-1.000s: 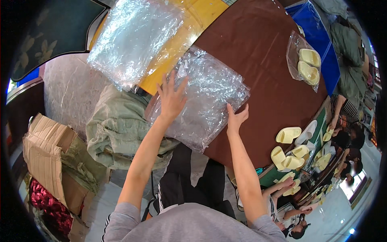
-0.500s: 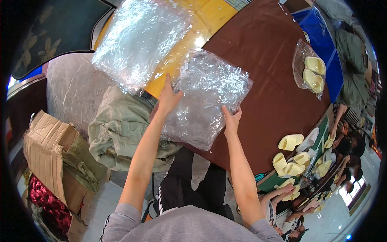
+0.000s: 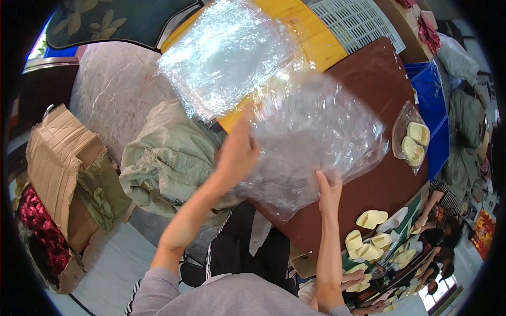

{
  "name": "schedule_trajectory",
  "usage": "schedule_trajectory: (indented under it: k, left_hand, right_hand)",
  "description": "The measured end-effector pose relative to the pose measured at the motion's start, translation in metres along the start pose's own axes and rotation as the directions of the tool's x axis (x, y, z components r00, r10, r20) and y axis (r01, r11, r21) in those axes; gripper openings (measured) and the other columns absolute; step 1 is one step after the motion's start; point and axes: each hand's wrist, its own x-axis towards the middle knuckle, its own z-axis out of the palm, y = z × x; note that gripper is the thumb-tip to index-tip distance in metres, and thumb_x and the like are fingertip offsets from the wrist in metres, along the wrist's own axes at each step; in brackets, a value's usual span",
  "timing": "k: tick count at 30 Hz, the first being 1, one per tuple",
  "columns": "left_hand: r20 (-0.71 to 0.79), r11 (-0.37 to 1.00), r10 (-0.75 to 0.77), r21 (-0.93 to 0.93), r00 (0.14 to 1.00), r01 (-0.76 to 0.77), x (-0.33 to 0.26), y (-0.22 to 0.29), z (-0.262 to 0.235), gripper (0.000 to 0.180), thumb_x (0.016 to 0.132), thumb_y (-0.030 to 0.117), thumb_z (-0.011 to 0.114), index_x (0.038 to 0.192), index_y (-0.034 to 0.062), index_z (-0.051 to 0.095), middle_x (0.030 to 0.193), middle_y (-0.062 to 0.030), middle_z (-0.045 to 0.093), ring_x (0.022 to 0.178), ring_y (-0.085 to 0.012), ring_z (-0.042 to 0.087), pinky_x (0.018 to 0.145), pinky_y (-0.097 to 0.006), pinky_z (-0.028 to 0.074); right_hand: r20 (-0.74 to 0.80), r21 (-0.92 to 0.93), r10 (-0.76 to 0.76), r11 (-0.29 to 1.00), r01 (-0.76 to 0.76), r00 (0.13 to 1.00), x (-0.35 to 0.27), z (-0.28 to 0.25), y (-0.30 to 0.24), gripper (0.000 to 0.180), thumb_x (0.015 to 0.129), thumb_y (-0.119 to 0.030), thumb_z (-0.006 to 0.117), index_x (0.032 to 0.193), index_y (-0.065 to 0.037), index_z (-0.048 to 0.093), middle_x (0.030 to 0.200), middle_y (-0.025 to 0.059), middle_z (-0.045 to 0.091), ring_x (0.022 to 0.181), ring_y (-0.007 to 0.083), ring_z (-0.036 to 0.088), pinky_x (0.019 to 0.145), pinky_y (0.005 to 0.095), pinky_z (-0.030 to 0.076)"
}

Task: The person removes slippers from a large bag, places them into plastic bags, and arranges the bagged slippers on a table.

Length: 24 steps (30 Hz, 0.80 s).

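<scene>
Clear plastic bags (image 3: 316, 131) lie in a loose, shiny pile in front of me, blurred by motion, partly over the brown tabletop (image 3: 363, 79). My right hand (image 3: 329, 192) grips their near right edge, thumb on top. At the pile's left edge is my left hand (image 3: 240, 152), smeared by motion, so its fingers' hold does not show. A larger, brighter stack of clear plastic (image 3: 226, 58) rests on the yellow board (image 3: 329, 45) beyond my left hand.
Pale yellow slippers in a clear bag (image 3: 414, 145) sit at the right by a blue bin (image 3: 435, 116). Several loose slippers (image 3: 371, 218) lie nearer, beside other people. A greenish sack (image 3: 163, 158) and an open cardboard box (image 3: 63, 168) stand left. Behind is a white plastic crate (image 3: 358, 26).
The nearer bags have shifted right and their pile looks spread and blurred. Both my hands have moved right and nearer to me. The whole view has turned somewhat.
</scene>
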Motion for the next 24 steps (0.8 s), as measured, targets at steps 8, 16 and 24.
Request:
schedule_trajectory:
  k: [8, 16, 24]
  left_hand:
    - [-0.252, 0.508, 0.753, 0.81, 0.608, -0.294, 0.107, 0.067, -0.155, 0.063, 0.074, 0.003, 0.062, 0.134, 0.0101, 0.044, 0.132, -0.0193, 0.04, 0.121, -0.0374, 0.038, 0.1, -0.046, 0.032]
    - [-0.287, 0.706, 0.234, 0.707, 0.929, 0.041, 0.144, -0.137, -0.04, 0.082, 0.081, 0.061, 0.054, 0.147, 0.0211, 0.024, 0.152, -0.0186, 0.01, 0.138, -0.0473, 0.001, 0.1, -0.072, 0.003]
    - [-0.174, 0.665, 0.214, 0.747, 0.961, -0.012, 0.176, -0.232, -0.033, 0.081, 0.078, 0.066, 0.053, 0.145, 0.0294, 0.027, 0.152, -0.0171, 0.016, 0.139, -0.0441, 0.009, 0.102, -0.072, 0.007]
  right_hand:
    - [0.185, 0.359, -0.215, 0.923, 0.137, 0.959, 0.132, 0.183, -0.106, 0.021, 0.084, -0.007, 0.064, 0.101, 0.0, 0.055, 0.091, 0.0048, 0.06, 0.079, 0.0108, 0.054, 0.068, 0.0255, 0.044]
    - [0.038, 0.192, -0.094, 0.978, 0.085, 0.995, 0.242, 0.249, 0.014, 0.019, 0.08, -0.007, 0.067, 0.095, -0.002, 0.056, 0.082, 0.0033, 0.058, 0.07, 0.0125, 0.053, 0.062, 0.0266, 0.043]
    - [0.197, -0.141, 0.302, 0.95, -0.278, 0.933, 0.275, 0.248, 0.061, 0.046, 0.083, -0.028, 0.069, 0.115, 0.003, 0.057, 0.105, 0.0123, 0.057, 0.086, 0.02, 0.055, 0.066, 0.0343, 0.047]
